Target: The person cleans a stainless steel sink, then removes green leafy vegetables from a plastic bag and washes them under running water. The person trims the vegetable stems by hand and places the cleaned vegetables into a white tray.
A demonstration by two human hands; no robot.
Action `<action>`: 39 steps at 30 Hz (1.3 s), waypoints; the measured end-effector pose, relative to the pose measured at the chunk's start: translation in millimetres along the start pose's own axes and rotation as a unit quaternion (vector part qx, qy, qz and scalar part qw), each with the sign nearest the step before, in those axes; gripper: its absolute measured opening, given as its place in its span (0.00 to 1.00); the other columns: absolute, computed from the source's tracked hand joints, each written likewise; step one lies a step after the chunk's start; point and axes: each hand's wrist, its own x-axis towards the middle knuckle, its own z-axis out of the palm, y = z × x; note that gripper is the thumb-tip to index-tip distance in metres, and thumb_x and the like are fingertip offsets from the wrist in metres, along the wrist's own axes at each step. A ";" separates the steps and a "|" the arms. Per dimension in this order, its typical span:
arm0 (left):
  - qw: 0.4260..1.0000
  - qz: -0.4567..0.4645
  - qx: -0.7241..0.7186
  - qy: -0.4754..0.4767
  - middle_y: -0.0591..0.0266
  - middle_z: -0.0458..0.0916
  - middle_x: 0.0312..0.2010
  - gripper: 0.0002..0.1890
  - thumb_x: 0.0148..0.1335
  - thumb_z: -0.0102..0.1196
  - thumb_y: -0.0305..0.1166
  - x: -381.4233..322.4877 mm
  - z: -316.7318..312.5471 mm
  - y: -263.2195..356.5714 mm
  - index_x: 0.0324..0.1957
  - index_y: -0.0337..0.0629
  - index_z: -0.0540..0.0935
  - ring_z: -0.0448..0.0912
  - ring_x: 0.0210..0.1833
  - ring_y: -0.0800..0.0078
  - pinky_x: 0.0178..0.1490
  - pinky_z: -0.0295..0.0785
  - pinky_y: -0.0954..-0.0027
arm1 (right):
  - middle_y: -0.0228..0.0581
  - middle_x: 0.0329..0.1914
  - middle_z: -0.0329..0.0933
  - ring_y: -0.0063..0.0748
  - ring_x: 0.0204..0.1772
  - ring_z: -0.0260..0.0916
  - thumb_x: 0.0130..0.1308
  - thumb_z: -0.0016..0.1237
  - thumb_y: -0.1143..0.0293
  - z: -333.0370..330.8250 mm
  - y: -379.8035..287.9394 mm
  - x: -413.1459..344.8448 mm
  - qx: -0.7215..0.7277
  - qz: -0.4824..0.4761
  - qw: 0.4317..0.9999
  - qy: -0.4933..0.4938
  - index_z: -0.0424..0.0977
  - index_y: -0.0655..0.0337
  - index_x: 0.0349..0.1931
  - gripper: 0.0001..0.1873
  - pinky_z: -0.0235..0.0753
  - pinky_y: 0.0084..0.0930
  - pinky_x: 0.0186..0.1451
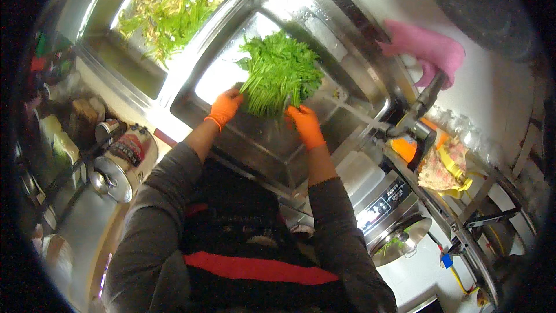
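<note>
A thick bunch of leafy green herbs (282, 71) lies in the right-hand basin of a stainless steel sink (260, 148), stems towards me and leaves away. My left hand (225, 108), in an orange glove, is at the left edge of the stems. Its fingertips are partly hidden, so I cannot tell whether it grips any. The other orange glove covers my right hand (307, 126), whose curled fingers pinch stem ends at the lower right of the bunch.
Pale and green leafy scraps (173, 17) fill part of the left basin. Right of the sink stand a faucet (408, 124), a pink cloth (428, 48) and a lidded metal pot (402, 241). A large labelled can (130, 152) lies at left.
</note>
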 end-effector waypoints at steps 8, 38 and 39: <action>0.912 -0.125 -0.361 -0.149 0.64 0.84 0.33 0.12 0.66 0.59 0.38 -28.8 -2.0 29.7 0.45 0.42 0.84 0.78 0.32 0.79 0.33 0.69 0.77 | 0.41 0.43 0.83 0.28 0.42 0.80 0.67 0.54 0.63 6.6 -30.5 -23.1 0.102 -0.146 0.984 -0.019 0.78 0.66 0.47 0.16 0.77 0.29 0.47; 0.918 0.053 -0.353 -0.171 0.64 0.83 0.27 0.08 0.66 0.60 0.34 -138.4 9.8 110.2 0.41 0.40 0.82 0.77 0.26 0.78 0.30 0.70 0.76 | 0.31 0.30 0.77 0.20 0.28 0.69 0.61 0.58 0.68 11.9 -97.4 -133.3 0.202 -0.015 0.979 0.021 0.75 0.66 0.47 0.16 0.65 0.17 0.28; 0.922 0.075 -0.335 -0.177 0.65 0.83 0.27 0.08 0.66 0.60 0.34 -140.1 13.5 115.9 0.40 0.40 0.83 0.76 0.26 0.79 0.30 0.70 0.76 | 0.31 0.30 0.76 0.20 0.30 0.69 0.61 0.58 0.68 15.7 -99.2 -134.2 0.197 -0.025 0.980 0.017 0.75 0.67 0.49 0.18 0.65 0.17 0.29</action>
